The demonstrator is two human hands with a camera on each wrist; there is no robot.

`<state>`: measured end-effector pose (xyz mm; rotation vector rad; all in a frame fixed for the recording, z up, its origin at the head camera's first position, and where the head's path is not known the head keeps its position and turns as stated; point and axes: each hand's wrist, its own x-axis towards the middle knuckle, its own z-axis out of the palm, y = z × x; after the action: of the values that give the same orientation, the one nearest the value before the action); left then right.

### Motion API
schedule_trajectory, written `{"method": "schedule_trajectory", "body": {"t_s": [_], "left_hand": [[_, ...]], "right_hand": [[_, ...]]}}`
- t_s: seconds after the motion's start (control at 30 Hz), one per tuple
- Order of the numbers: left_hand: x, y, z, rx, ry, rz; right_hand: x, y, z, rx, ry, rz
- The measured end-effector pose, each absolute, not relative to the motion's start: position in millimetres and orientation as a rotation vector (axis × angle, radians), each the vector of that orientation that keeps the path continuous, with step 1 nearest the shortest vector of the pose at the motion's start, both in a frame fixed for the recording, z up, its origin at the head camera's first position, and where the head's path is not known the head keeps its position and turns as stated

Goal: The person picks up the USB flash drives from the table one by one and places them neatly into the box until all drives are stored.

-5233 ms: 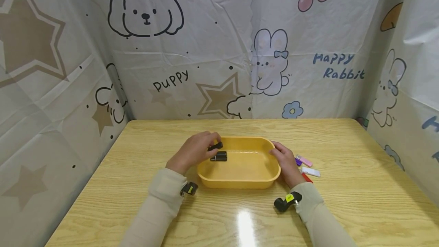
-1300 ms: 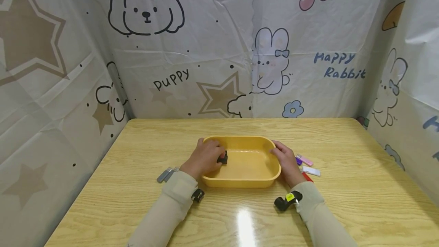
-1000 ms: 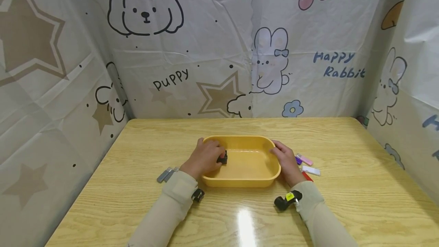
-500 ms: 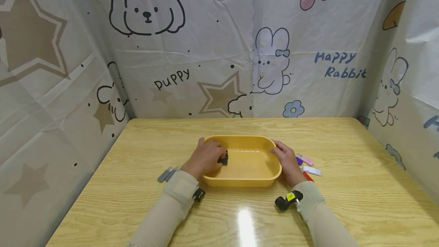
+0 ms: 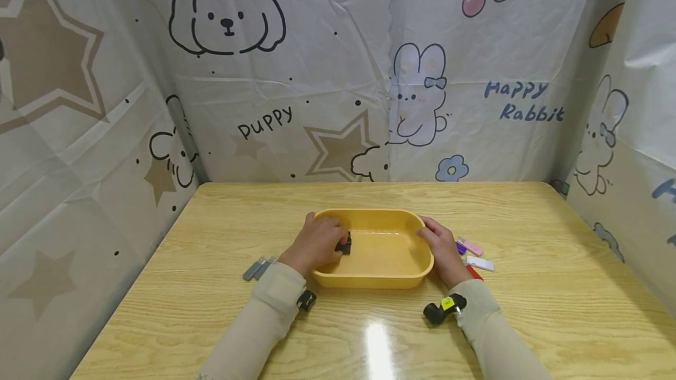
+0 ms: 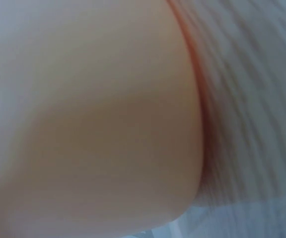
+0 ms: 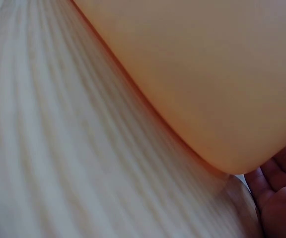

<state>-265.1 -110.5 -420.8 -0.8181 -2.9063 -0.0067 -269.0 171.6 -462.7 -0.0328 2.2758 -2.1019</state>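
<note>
A yellow plastic basin [image 5: 374, 281] stands on the wooden table in the head view. My left hand [image 5: 314, 244] reaches over its left end, fingers curled around small black USB sticks [image 5: 345, 243] near the basin floor. Most of the sticks are hidden under the fingers, so I cannot tell how many are held. My right hand [image 5: 442, 251] grips the basin's right rim, thumb inside and fingers outside. In the right wrist view the basin's outer wall [image 7: 222, 89] fills the upper right, with part of the right hand [image 7: 282, 193] beside it.
Grey USB sticks [image 5: 254, 268] lie left of the basin, partly behind the left wrist. Right of it lie a pink USB stick [image 5: 470, 246], a white one [image 5: 480, 263], a purple one [image 5: 461, 247] and a red one [image 5: 473, 272], near the right hand. A printed cloth surrounds the table.
Since the oldest frame, my left hand has lowered a black stick to the others in the basin and shifted right, revealing the grey sticks. Over the last second both hands stay still.
</note>
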Motion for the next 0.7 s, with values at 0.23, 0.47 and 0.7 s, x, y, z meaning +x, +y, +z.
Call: {"method": "schedule_trajectory", "body": {"t_s": [0.23, 0.47, 0.7], "left_hand": [[-265.4, -110.7, -420.8, -0.829, -2.906, -0.015], [-265.3, -110.5, -419.9, -0.825, -2.91, -0.003], [-264.0, -110.6, -418.8, -0.831, -2.907, -0.008]], "right_hand": [[-268.4, 171.7, -461.8, -0.035, 2.26, -2.11], [-267.6, 171.5, -460.8, -0.036, 2.25, -2.114], [-269.7, 171.3, -463.4, -0.039, 2.27, -2.122]]}}
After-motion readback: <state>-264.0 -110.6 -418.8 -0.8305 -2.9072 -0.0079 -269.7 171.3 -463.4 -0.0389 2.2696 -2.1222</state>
